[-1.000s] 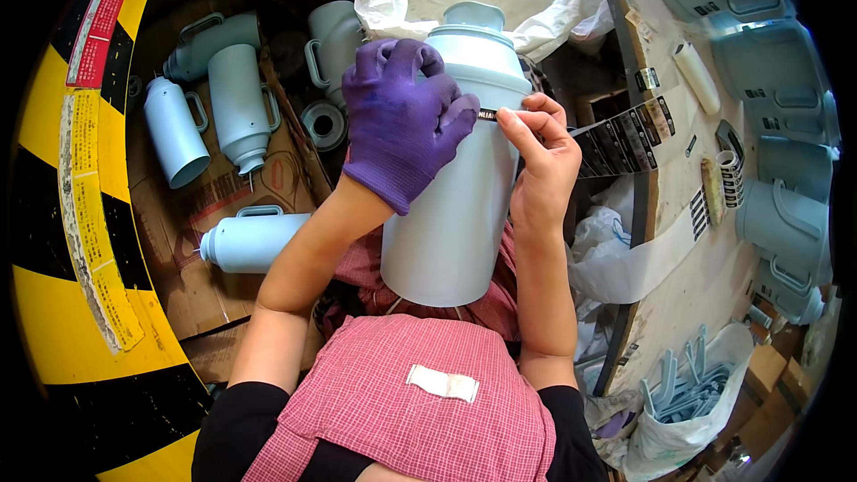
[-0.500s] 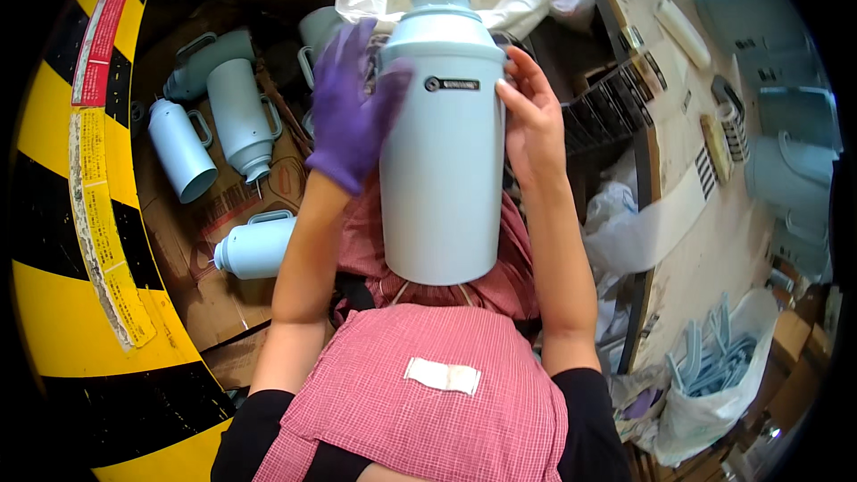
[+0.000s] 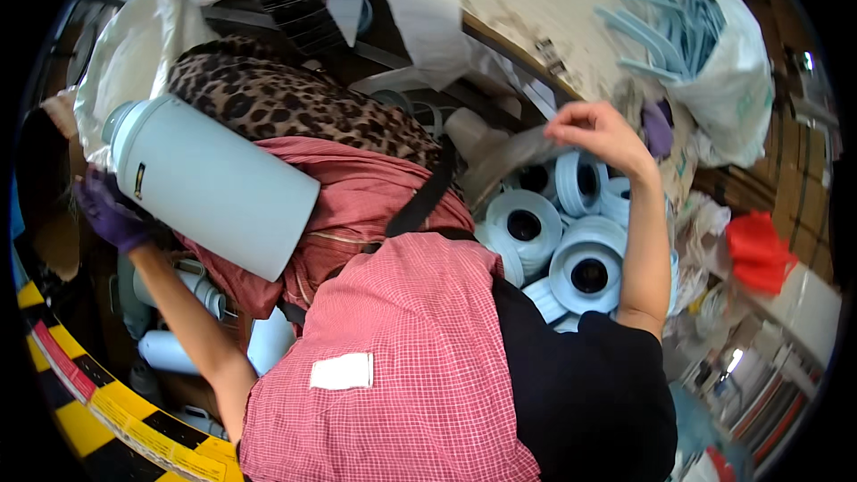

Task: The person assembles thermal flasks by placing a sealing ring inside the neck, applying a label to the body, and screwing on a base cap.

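A pale blue vacuum flask casing point(image 3: 214, 183) lies tilted across my lap, its neck pointing to the far left. My left hand point(image 3: 112, 212), in a purple glove, is closed at the casing's side near the shoulder; the casing hides part of the grip. Out to the right, my bare right hand point(image 3: 598, 132) has its fingers bent together at the edge of a translucent plastic bag point(image 3: 509, 159). Below that hand lie several light blue ring-shaped flask parts point(image 3: 586, 273) with dark round centres.
More blue flask casings point(image 3: 170, 351) lie at the lower left, by yellow-and-black striped edging point(image 3: 134, 433). A workbench point(image 3: 518, 0) runs along the far side. On it stands a white sack point(image 3: 736, 80) of blue handles point(image 3: 683, 31). A red cloth or bag point(image 3: 759, 252) lies at right.
My view has turned to the right. The casing, upright before, now leans left. My right hand has left the casing and reached to the plastic bag over the ring-shaped parts.
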A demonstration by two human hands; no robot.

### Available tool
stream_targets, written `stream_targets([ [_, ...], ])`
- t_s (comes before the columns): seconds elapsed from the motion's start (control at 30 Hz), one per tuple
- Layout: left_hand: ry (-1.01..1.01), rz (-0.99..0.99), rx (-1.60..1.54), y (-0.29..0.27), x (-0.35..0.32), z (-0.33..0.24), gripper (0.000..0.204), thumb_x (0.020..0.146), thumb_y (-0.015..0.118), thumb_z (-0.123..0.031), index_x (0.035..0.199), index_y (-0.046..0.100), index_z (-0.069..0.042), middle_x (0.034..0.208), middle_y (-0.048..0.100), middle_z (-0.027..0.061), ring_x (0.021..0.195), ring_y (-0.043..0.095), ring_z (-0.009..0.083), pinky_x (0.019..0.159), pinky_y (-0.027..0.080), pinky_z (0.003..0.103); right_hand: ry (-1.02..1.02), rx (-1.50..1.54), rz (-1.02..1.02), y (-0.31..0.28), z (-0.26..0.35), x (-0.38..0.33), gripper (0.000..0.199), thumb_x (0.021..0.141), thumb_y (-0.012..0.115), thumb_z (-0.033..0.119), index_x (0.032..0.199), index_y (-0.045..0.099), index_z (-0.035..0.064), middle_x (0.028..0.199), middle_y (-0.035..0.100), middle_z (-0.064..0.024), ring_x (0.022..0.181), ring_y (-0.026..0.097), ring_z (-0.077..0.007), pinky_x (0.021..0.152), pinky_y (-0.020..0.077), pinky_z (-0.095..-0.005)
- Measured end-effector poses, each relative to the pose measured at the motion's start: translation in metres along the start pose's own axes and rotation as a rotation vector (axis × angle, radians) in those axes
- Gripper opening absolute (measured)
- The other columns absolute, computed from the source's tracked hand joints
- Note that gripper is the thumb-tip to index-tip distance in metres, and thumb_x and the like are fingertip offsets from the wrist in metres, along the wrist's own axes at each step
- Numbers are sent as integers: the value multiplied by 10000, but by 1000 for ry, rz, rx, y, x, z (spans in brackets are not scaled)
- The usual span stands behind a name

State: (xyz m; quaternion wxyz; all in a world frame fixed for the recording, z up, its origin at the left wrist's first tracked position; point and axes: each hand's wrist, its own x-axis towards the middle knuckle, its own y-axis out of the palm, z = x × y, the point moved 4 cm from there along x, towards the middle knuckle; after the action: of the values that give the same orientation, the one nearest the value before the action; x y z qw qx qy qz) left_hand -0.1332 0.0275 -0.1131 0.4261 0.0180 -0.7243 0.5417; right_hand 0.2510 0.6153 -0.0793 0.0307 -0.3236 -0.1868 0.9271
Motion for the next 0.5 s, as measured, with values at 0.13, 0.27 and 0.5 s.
stream_targets([
  [0.13, -1018, 557, -1094, 94, 70, 82, 526, 1055, 437, -311, 1495, 457, -23, 1539, 465, 151, 1364, 490, 253, 1166, 335, 394, 239, -794, -281, 28, -69, -43, 492, 848, 778, 382, 1139, 705, -8, 1123, 681, -203, 1018, 679, -350, 891, 549, -461],
  [0.27, 443, 1097, -618, 97, 107, 48, 445, 1022, 452, -163, 1426, 519, 13, 1427, 575, 212, 1323, 538, 338, 1133, 390, 397, 407, -913, -293, 45, -104, -48, 849, 823, 798, 265, 1554, 373, 187, 1220, 589, -307, 1034, 650, -463, 869, 546, -497],
  [0.5, 387, 520, -521, -23, 92, 86, 392, 1012, 490, -126, 1360, 560, 41, 1394, 587, 215, 1327, 535, 340, 1154, 378, 415, 257, -452, -129, 33, -140, -40, 870, 799, 675, -50, 1551, 397, 289, 1232, 646, -229, 1075, 666, -356, 914, 536, -434],
])
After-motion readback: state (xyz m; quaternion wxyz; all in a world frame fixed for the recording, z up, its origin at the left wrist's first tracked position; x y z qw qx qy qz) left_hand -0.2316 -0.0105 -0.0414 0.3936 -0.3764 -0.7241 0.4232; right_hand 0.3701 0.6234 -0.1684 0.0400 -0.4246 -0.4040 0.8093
